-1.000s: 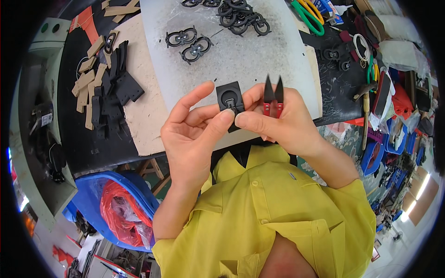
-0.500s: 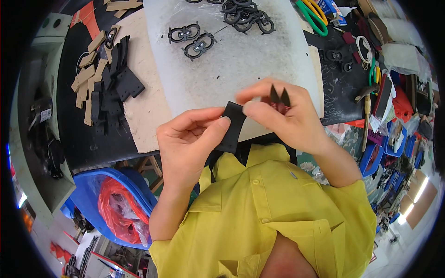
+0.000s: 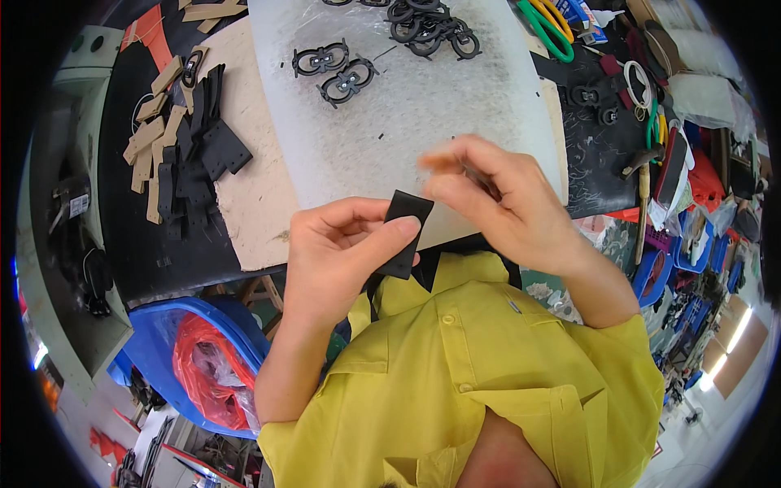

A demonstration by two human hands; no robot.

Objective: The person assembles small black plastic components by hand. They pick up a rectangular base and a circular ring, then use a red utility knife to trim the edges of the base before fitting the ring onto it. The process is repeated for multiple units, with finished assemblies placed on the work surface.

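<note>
My left hand [image 3: 329,252] pinches a flat black strip [image 3: 407,213], thumb on its face and fingers behind. The strip looks like leather or a similar sheet and is held tilted just past the table's near edge. Just right of the strip's top end is my right hand [image 3: 508,203], apart from it, with curled fingers and fingertips smeared by motion. Something dark shows between those fingers, but I cannot make out what it is. Farther off, two black double-ring parts [image 3: 320,59] with small metal pieces lie on the whitish translucent board [image 3: 358,138].
A heap of black rings [image 3: 431,28] sits at the board's far side. Black strips [image 3: 221,149] and tan strips [image 3: 145,138] are piled at left. A blue bin [image 3: 154,325] with red plastic stands below the table's left edge. Tools, including a hammer [image 3: 643,163], lie at right.
My left hand has lowered the strip slightly and turned it. My right hand has rotated, and the two dark pointed tips that stuck out of it are out of sight.
</note>
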